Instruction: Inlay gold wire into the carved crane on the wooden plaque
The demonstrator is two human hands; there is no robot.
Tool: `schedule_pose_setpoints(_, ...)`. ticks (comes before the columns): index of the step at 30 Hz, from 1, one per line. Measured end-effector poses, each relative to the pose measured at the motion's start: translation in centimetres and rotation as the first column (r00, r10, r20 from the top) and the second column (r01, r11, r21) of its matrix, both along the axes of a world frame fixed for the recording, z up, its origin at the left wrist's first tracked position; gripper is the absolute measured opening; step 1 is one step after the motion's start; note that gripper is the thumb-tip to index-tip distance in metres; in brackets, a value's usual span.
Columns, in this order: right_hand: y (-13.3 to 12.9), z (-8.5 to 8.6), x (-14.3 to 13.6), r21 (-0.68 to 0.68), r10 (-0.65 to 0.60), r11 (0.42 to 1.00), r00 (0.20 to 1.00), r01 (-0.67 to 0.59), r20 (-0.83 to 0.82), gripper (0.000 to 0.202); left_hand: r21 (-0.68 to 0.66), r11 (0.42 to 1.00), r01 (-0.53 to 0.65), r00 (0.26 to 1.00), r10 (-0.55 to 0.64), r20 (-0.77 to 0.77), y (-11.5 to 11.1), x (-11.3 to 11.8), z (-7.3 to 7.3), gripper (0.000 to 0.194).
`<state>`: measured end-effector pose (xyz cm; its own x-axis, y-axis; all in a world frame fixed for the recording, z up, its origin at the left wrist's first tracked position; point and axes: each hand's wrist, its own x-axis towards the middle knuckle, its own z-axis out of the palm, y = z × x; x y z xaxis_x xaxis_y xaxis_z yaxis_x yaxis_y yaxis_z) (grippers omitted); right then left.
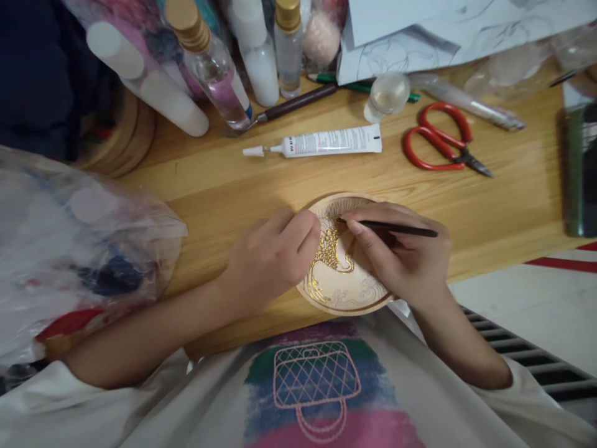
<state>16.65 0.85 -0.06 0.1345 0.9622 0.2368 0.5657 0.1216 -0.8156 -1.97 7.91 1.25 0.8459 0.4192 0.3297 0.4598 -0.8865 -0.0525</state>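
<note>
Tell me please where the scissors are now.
In the head view, the scissors lie right of the white tube, beyond the right hand, on the table.

Capped bottles (218, 84) stand left of the sketched papers (494, 28) and red-handled scissors (463, 155).

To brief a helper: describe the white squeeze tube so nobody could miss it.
On the wooden table, find the round, gold-patterned plate. Beyond it, left of the red-handled scissors, lies the white squeeze tube. Small print along its flat body and a narrow, white-tipped nozzle set it apart from the bottles behind.
</note>
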Motion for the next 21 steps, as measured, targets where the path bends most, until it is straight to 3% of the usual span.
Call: schedule_pose_setpoints(21,0.03,0.09,-0.03,0.025,0.038,0.999,0.997,-0.04,0.062,0.013,-0.007,0.999,-0.034,0.999,0.034,-0.005,-0.22,0.03,0.13,0.021)
